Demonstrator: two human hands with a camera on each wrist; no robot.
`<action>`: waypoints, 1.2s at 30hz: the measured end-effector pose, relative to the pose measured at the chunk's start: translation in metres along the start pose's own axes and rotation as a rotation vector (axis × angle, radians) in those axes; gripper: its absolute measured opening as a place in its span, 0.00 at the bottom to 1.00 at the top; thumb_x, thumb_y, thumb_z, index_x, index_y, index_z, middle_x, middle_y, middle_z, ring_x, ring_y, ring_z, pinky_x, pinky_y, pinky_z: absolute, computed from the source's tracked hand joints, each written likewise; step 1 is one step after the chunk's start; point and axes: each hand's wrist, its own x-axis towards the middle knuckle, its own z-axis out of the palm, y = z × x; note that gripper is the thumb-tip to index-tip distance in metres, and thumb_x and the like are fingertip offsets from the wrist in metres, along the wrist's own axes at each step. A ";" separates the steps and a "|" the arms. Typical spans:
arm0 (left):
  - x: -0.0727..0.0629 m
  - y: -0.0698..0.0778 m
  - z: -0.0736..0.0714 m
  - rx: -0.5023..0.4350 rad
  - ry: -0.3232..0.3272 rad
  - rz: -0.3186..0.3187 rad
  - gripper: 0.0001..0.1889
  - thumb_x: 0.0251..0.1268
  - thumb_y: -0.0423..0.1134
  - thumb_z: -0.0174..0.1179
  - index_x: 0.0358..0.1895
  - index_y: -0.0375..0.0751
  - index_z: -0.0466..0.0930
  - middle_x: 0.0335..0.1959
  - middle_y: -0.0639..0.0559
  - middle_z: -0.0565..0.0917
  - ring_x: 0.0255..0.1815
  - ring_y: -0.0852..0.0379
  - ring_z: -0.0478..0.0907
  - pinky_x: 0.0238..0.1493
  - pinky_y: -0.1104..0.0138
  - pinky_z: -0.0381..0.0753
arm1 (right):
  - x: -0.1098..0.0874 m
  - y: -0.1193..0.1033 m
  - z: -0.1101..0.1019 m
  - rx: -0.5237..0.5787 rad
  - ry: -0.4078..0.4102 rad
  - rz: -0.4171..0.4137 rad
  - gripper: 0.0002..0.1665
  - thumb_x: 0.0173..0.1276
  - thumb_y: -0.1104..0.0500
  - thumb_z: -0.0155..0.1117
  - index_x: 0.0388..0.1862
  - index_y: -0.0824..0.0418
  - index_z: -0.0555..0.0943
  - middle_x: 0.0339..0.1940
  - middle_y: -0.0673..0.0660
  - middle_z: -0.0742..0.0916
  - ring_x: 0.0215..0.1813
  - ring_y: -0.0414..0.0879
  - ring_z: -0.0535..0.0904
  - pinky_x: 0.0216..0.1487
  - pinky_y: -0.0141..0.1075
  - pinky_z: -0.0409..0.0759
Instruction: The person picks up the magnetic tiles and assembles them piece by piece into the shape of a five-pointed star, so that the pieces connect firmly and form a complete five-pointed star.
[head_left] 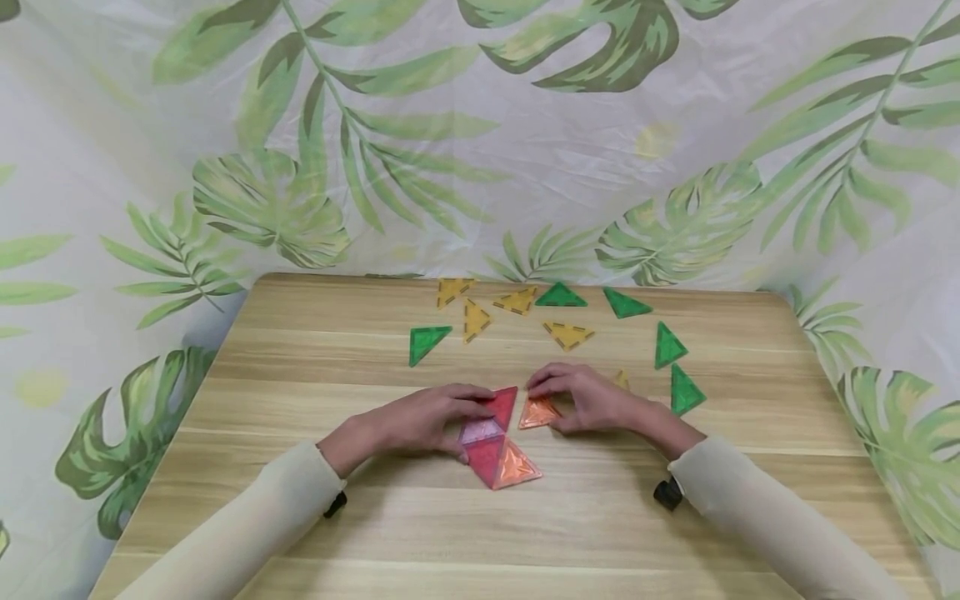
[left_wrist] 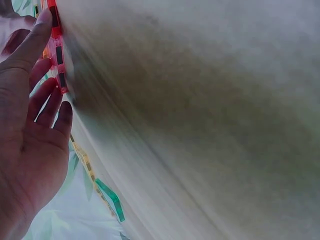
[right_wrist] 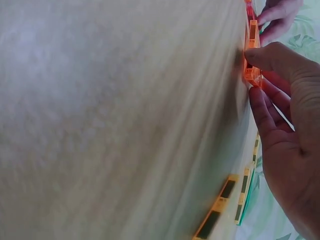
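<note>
My left hand [head_left: 420,417] holds a joined group of flat triangular magnetic tiles, its thumb and fingers along the left side. In that group are an upper red tile [head_left: 505,405], a pale pink tile [head_left: 482,430], a lower red tile [head_left: 484,458] and an orange tile [head_left: 517,465] at the lower right. To the right, my right hand [head_left: 588,400] pinches a separate orange tile [head_left: 536,413] between thumb and fingers. A narrow gap parts it from the group. In the right wrist view the thumb presses the edge of this orange tile [right_wrist: 253,31].
Yellow tiles [head_left: 568,335] and green tiles [head_left: 561,295] lie loose toward the back of the wooden table [head_left: 315,517]. One green tile [head_left: 427,342] is beyond the left hand; another green tile [head_left: 686,390] is right of the right hand. A leaf-print cloth [head_left: 420,167] hangs behind.
</note>
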 end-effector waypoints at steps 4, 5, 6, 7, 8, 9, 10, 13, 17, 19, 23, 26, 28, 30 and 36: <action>0.003 -0.001 -0.002 -0.009 -0.014 0.003 0.38 0.65 0.53 0.76 0.76 0.47 0.75 0.82 0.51 0.67 0.81 0.50 0.66 0.77 0.54 0.70 | 0.000 -0.003 0.003 -0.006 0.000 -0.004 0.30 0.58 0.63 0.80 0.61 0.64 0.87 0.65 0.57 0.84 0.68 0.53 0.80 0.69 0.51 0.80; 0.004 -0.001 -0.003 -0.011 -0.016 0.003 0.38 0.64 0.53 0.76 0.76 0.46 0.75 0.82 0.51 0.67 0.81 0.50 0.66 0.77 0.54 0.70 | 0.001 -0.004 0.003 -0.007 -0.002 -0.003 0.30 0.58 0.63 0.80 0.61 0.64 0.87 0.65 0.57 0.84 0.68 0.53 0.80 0.68 0.51 0.80; 0.004 -0.001 -0.003 -0.009 -0.018 0.005 0.38 0.64 0.52 0.76 0.76 0.46 0.75 0.82 0.50 0.67 0.81 0.50 0.66 0.77 0.54 0.70 | 0.001 -0.004 0.003 -0.009 -0.003 -0.004 0.29 0.58 0.63 0.80 0.61 0.64 0.87 0.65 0.57 0.84 0.68 0.53 0.80 0.68 0.51 0.80; 0.005 -0.002 -0.003 -0.009 -0.020 0.005 0.38 0.64 0.52 0.76 0.76 0.46 0.75 0.82 0.51 0.68 0.81 0.51 0.66 0.77 0.54 0.70 | 0.001 -0.005 0.003 -0.013 -0.006 -0.005 0.29 0.58 0.63 0.80 0.61 0.64 0.87 0.66 0.57 0.84 0.68 0.53 0.80 0.69 0.51 0.80; 0.005 -0.001 -0.004 -0.009 -0.021 0.005 0.38 0.64 0.52 0.76 0.76 0.46 0.75 0.82 0.51 0.68 0.81 0.51 0.66 0.77 0.54 0.70 | 0.002 -0.005 0.003 -0.016 -0.009 -0.005 0.29 0.59 0.62 0.80 0.61 0.63 0.87 0.66 0.57 0.84 0.68 0.53 0.80 0.69 0.51 0.80; 0.006 -0.002 -0.004 -0.008 -0.021 0.006 0.38 0.64 0.52 0.76 0.76 0.46 0.76 0.82 0.51 0.68 0.81 0.51 0.67 0.77 0.55 0.70 | 0.002 -0.005 0.004 -0.020 -0.011 -0.006 0.29 0.59 0.62 0.80 0.61 0.63 0.87 0.66 0.57 0.84 0.68 0.53 0.80 0.69 0.51 0.80; 0.006 -0.002 -0.005 -0.009 -0.022 0.005 0.38 0.64 0.52 0.76 0.76 0.46 0.76 0.82 0.51 0.68 0.81 0.51 0.67 0.77 0.55 0.70 | 0.002 -0.005 0.004 -0.023 -0.011 -0.007 0.29 0.59 0.61 0.81 0.61 0.63 0.87 0.66 0.57 0.84 0.68 0.53 0.80 0.69 0.50 0.80; 0.006 -0.002 -0.005 -0.016 -0.020 0.005 0.38 0.63 0.51 0.77 0.75 0.45 0.76 0.82 0.51 0.68 0.80 0.51 0.67 0.77 0.55 0.70 | 0.004 -0.005 0.005 -0.035 -0.011 -0.011 0.29 0.60 0.60 0.80 0.61 0.63 0.87 0.66 0.57 0.84 0.68 0.53 0.79 0.69 0.51 0.80; 0.007 -0.003 -0.005 -0.019 -0.016 0.010 0.37 0.63 0.51 0.77 0.74 0.44 0.77 0.81 0.50 0.69 0.80 0.51 0.68 0.77 0.55 0.71 | 0.005 -0.005 0.007 -0.041 -0.009 -0.011 0.29 0.61 0.60 0.80 0.62 0.63 0.87 0.66 0.57 0.83 0.68 0.52 0.79 0.69 0.51 0.79; 0.007 -0.003 -0.004 -0.017 -0.015 0.011 0.37 0.63 0.51 0.77 0.74 0.43 0.78 0.81 0.51 0.69 0.79 0.51 0.68 0.77 0.55 0.71 | 0.005 -0.005 0.007 -0.045 -0.009 -0.012 0.28 0.61 0.59 0.79 0.62 0.62 0.87 0.66 0.57 0.83 0.68 0.51 0.79 0.69 0.50 0.79; 0.008 -0.003 -0.004 -0.010 -0.015 0.010 0.37 0.63 0.51 0.77 0.73 0.43 0.78 0.81 0.51 0.69 0.79 0.52 0.69 0.76 0.56 0.72 | 0.007 -0.006 0.007 -0.052 -0.002 -0.022 0.27 0.63 0.58 0.80 0.61 0.61 0.87 0.66 0.56 0.82 0.67 0.50 0.79 0.68 0.49 0.80; 0.009 -0.002 -0.005 -0.009 -0.027 0.008 0.37 0.63 0.51 0.77 0.74 0.43 0.78 0.81 0.51 0.69 0.80 0.51 0.68 0.77 0.55 0.71 | 0.008 -0.006 0.007 -0.060 0.002 -0.039 0.27 0.65 0.57 0.79 0.63 0.60 0.87 0.68 0.56 0.82 0.69 0.50 0.77 0.70 0.49 0.78; 0.009 -0.002 -0.007 -0.009 -0.042 0.004 0.37 0.63 0.51 0.77 0.74 0.44 0.77 0.82 0.51 0.68 0.81 0.51 0.66 0.78 0.55 0.70 | 0.009 -0.006 0.007 -0.060 0.004 -0.053 0.26 0.68 0.58 0.77 0.64 0.60 0.86 0.70 0.56 0.82 0.72 0.50 0.76 0.72 0.50 0.76; 0.010 -0.001 -0.009 0.002 -0.052 0.010 0.37 0.64 0.50 0.77 0.74 0.44 0.77 0.82 0.50 0.67 0.81 0.51 0.65 0.79 0.55 0.68 | 0.009 -0.006 0.008 -0.059 0.003 -0.061 0.24 0.71 0.59 0.74 0.65 0.60 0.86 0.71 0.55 0.82 0.73 0.50 0.75 0.74 0.51 0.75; 0.010 -0.003 -0.012 0.068 -0.027 0.061 0.30 0.68 0.47 0.74 0.71 0.42 0.81 0.79 0.45 0.71 0.80 0.48 0.67 0.77 0.53 0.71 | 0.004 -0.008 0.007 -0.093 0.004 -0.047 0.20 0.73 0.61 0.71 0.63 0.60 0.87 0.68 0.55 0.84 0.71 0.51 0.78 0.72 0.51 0.77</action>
